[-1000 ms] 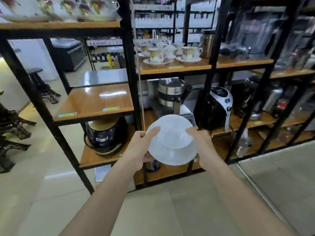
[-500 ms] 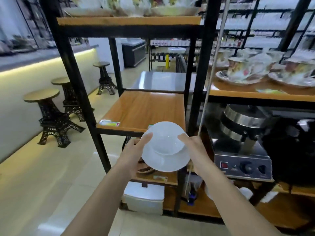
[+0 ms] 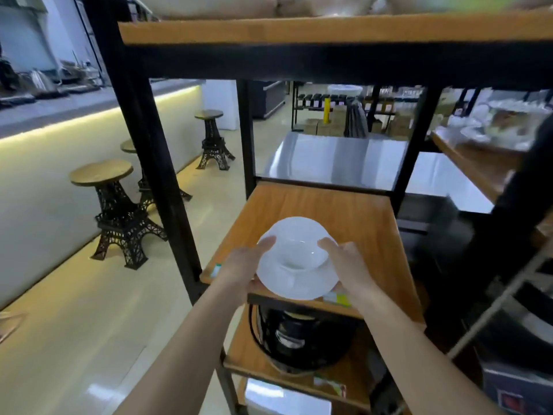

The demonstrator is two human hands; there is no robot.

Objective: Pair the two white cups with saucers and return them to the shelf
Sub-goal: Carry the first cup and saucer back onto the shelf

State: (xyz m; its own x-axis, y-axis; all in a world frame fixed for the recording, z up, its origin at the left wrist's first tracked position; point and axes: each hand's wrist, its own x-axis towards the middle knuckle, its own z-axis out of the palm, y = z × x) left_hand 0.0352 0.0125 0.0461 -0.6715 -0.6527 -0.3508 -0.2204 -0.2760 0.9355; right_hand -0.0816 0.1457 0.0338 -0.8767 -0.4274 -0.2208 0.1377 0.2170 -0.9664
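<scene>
A white cup [image 3: 299, 244] sits on a white saucer [image 3: 296, 280], and I hold the pair with both hands. My left hand [image 3: 245, 265] grips the saucer's left rim, thumb against the cup. My right hand [image 3: 348, 265] grips the right rim the same way. The pair hovers over the front edge of a bare wooden shelf [image 3: 344, 214] in a black metal rack. I cannot tell whether the saucer touches the wood. No second white cup or saucer is in view.
A black upright post [image 3: 155, 151] stands left of the shelf. A higher shelf board [image 3: 299, 31] runs overhead. A black cooker [image 3: 299, 339] sits on the shelf below. Flowered cups [image 3: 496, 127] blur at the right. Tower-shaped stools [image 3: 116, 211] stand on the floor at left.
My view has swung left and closer to the rack. The cup and saucer, held in both hands throughout, have gone from in front of the lower shelves to over the bare wooden shelf.
</scene>
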